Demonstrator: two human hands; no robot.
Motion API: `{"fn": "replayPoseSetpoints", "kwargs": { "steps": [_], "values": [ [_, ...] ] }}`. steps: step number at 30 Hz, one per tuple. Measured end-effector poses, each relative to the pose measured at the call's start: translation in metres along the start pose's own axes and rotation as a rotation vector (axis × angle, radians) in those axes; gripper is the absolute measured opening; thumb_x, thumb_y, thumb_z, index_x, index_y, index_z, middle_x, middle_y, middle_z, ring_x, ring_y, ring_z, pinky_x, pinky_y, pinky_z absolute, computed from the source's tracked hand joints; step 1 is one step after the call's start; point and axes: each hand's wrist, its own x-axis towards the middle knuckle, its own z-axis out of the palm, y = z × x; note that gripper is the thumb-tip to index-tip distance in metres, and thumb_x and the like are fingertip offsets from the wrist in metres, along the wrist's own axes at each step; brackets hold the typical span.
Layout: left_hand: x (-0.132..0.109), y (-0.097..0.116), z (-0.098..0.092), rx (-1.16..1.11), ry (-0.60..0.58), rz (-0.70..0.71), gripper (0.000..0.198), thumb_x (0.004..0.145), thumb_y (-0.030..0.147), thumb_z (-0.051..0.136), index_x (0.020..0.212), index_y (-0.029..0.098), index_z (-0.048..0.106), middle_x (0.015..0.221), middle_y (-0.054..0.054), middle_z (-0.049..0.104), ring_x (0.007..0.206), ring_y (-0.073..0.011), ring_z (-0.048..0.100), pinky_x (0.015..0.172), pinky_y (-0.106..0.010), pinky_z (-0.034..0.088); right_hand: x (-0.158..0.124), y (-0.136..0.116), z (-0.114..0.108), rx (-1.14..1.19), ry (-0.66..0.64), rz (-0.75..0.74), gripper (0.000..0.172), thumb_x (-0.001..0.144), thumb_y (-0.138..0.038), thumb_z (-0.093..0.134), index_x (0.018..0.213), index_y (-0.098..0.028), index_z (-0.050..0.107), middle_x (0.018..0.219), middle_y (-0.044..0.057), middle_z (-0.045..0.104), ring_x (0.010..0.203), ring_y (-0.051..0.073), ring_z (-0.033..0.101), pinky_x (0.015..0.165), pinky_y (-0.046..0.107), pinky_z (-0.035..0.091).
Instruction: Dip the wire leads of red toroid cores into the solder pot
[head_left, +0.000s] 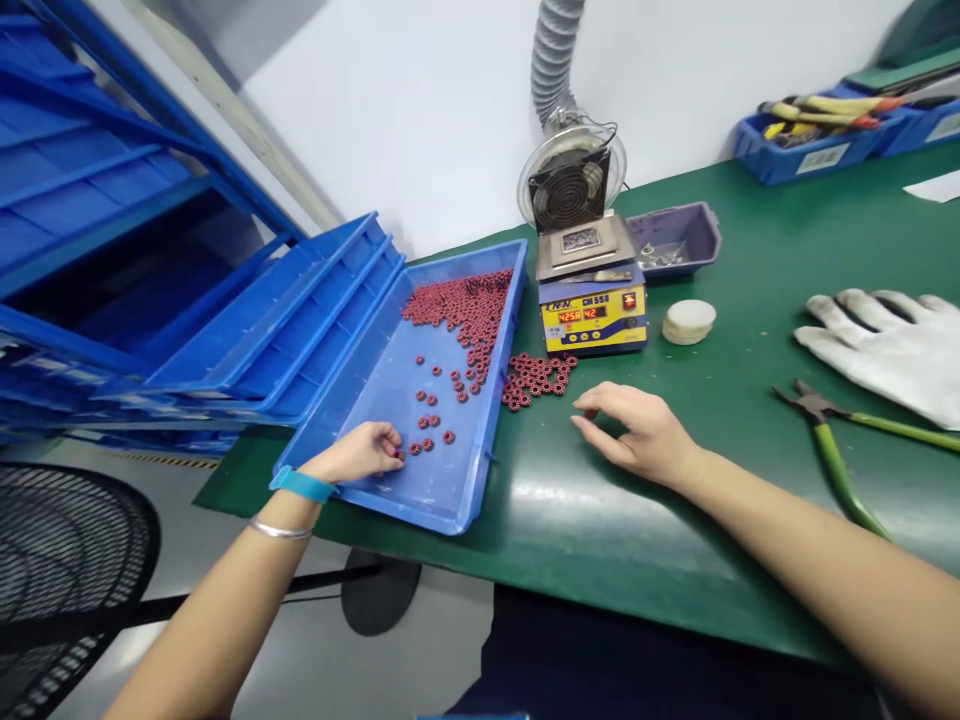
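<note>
My left hand (pixel 364 450) reaches into the near end of a blue plastic tray (pixel 375 385), its fingers pinched together around a small red ring-shaped part, mostly hidden by the fingertips. Beside those fingertips lie several loose red rings (pixel 427 444) of the same kind, and a dense layer of red rings (pixel 457 305) covers the tray's far end. My right hand (pixel 637 430) rests over the green table with thumb and fingers apart, holding nothing. Just beyond it, a flat cluster of red rings (pixel 536 380) lies on the table against the tray's right side.
A solder pot (pixel 592 318) with a lit display stands behind the cluster, below a fume fan (pixel 570 185). Nearby are a purple-grey bin (pixel 697 240) and a round white pad (pixel 688 320). Green-handled cutters (pixel 832 460) and a white glove (pixel 892 345) lie right; blue bins (pixel 255 330) stack left.
</note>
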Motion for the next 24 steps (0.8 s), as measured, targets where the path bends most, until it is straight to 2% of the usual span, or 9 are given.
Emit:
{"fn": "replayPoseSetpoints", "kwargs": {
  "steps": [3, 6, 11, 16, 21, 24],
  "values": [
    [0.004, 0.008, 0.017, -0.086, -0.004, -0.023, 0.065, 0.044, 0.033, 0.086, 0.099, 0.018, 0.054, 0.061, 0.006, 0.058, 0.046, -0.0138, 0.056, 0.044, -0.026, 0.047, 0.0, 0.002, -0.001, 0.013, 0.003, 0.035, 0.006, 0.086, -0.024, 0.055, 0.085, -0.021, 0.061, 0.074, 0.004, 0.067, 0.065, 0.017, 0.063, 0.063, 0.032, 0.053],
    [0.016, 0.025, 0.028, -0.146, 0.054, -0.088, 0.078, 0.04, 0.034, 0.09, 0.104, 0.016, 0.05, 0.057, 0.008, 0.053, 0.046, -0.0163, 0.058, 0.042, -0.027, 0.048, 0.0, 0.003, -0.003, 0.024, -0.002, 0.062, 0.007, 0.086, -0.024, 0.055, 0.085, -0.021, 0.062, 0.073, 0.004, 0.067, 0.065, 0.017, 0.063, 0.064, 0.032, 0.053],
    [0.048, 0.055, 0.037, -0.209, 0.141, -0.128, 0.075, 0.043, 0.031, 0.091, 0.103, 0.014, 0.05, 0.061, 0.001, 0.06, 0.06, -0.0221, 0.067, 0.047, -0.028, 0.055, -0.001, 0.007, -0.003, 0.017, -0.014, 0.085, 0.009, 0.086, -0.026, 0.055, 0.084, -0.02, 0.062, 0.074, 0.004, 0.066, 0.065, 0.016, 0.063, 0.065, 0.03, 0.053],
    [0.087, 0.076, 0.04, -0.262, 0.198, -0.136, 0.068, 0.052, 0.032, 0.089, 0.102, 0.014, 0.047, 0.069, -0.004, 0.066, 0.062, -0.019, 0.069, 0.052, -0.026, 0.057, -0.002, 0.009, -0.002, -0.007, -0.027, 0.076, 0.009, 0.087, -0.025, 0.055, 0.083, -0.019, 0.06, 0.075, 0.004, 0.066, 0.065, 0.015, 0.062, 0.064, 0.029, 0.052],
    [0.123, 0.094, 0.032, -0.284, 0.273, -0.131, 0.059, 0.057, 0.029, 0.087, 0.098, 0.014, 0.048, 0.072, -0.006, 0.068, 0.064, -0.0164, 0.068, 0.055, -0.023, 0.056, -0.001, 0.008, -0.003, -0.008, -0.058, 0.068, 0.009, 0.087, -0.025, 0.054, 0.083, -0.019, 0.06, 0.074, 0.004, 0.065, 0.064, 0.014, 0.061, 0.064, 0.028, 0.051],
    [0.137, 0.104, 0.024, -0.252, 0.309, -0.141, 0.057, 0.056, 0.031, 0.088, 0.096, 0.014, 0.051, 0.072, -0.006, 0.07, 0.064, -0.0168, 0.069, 0.057, -0.022, 0.055, -0.001, 0.008, -0.002, -0.019, -0.063, 0.048, 0.009, 0.087, -0.025, 0.055, 0.083, -0.019, 0.06, 0.073, 0.004, 0.065, 0.064, 0.014, 0.061, 0.063, 0.028, 0.051]
  ]
}}
